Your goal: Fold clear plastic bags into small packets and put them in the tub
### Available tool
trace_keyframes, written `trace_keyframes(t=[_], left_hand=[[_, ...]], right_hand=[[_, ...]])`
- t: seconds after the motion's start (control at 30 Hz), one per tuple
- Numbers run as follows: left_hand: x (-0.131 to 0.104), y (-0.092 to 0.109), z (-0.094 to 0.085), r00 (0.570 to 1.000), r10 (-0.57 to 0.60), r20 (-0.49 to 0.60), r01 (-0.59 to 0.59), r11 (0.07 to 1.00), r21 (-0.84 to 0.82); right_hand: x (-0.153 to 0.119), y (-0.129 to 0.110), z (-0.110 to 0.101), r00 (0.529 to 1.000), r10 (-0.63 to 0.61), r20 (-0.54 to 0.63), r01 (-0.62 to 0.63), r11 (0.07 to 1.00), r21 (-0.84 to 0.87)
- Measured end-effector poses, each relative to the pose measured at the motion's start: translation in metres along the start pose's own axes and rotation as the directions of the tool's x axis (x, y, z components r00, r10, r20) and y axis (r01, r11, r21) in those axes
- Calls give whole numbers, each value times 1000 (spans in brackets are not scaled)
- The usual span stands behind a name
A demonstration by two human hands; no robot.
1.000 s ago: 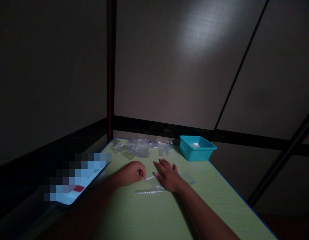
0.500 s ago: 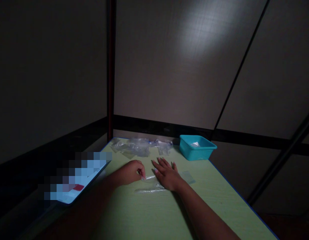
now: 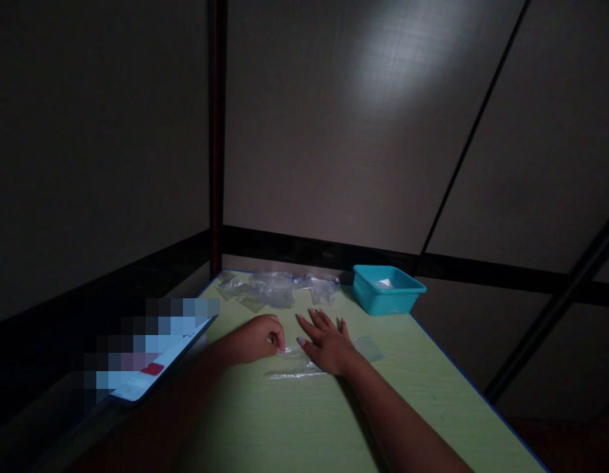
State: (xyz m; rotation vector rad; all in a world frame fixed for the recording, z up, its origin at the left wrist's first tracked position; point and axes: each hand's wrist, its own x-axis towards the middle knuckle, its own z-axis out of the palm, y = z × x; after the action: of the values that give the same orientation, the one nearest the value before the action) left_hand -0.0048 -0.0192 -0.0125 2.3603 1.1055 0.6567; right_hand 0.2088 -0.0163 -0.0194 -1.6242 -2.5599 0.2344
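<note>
A clear plastic bag [image 3: 299, 366] lies flat on the light green table [image 3: 284, 427]. My left hand [image 3: 265, 338] pinches its left corner between thumb and finger. Across the bag's middle rests my right hand [image 3: 331, 345], palm down with fingers spread, hiding part of the plastic. The bag's right end shows beyond that hand.
Several clear plastic bags [image 3: 274, 289] lie crumpled at the table's far edge. A turquoise basket [image 3: 387, 302] with something pale inside stands at the far right corner. On the left is a lit screen [image 3: 151, 368], partly blurred. Walls rise behind the table.
The thumb of my right hand has spread slightly to the left, away from the other fingers. My left hand keeps its pinch, and the bag has hardly moved.
</note>
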Motion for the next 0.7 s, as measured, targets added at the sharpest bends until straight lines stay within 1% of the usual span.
trace_keyframes(t=[0.07,0.17,0.23,0.33,0.47,0.6,0.7], left_hand=[[-1,6,-1,999,22,-28,-22,1000,7],[-2,19,1,984,58,-168,-52,998,41],[-3,26,5,972,95,-214,-80,994,77],[-4,31,11,977,107,-184,-72,980,185],[-6,26,17,994,2,-111,36,941,338],[-10,19,19,997,-76,1,69,915,398],[-11,17,19,995,-70,68,37,913,405]], right_hand=[[0,0,0,1000,-2,0,2,1000,5],[0,0,0,1000,-10,-2,10,1000,14],[0,0,-1,1000,-13,2,13,1000,5],[0,0,-1,1000,-11,7,11,1000,-15],[1,0,1,1000,-2,10,3,999,-33],[2,0,1,1000,-3,8,4,1000,-30],[2,-1,1,1000,5,11,-4,999,-38]])
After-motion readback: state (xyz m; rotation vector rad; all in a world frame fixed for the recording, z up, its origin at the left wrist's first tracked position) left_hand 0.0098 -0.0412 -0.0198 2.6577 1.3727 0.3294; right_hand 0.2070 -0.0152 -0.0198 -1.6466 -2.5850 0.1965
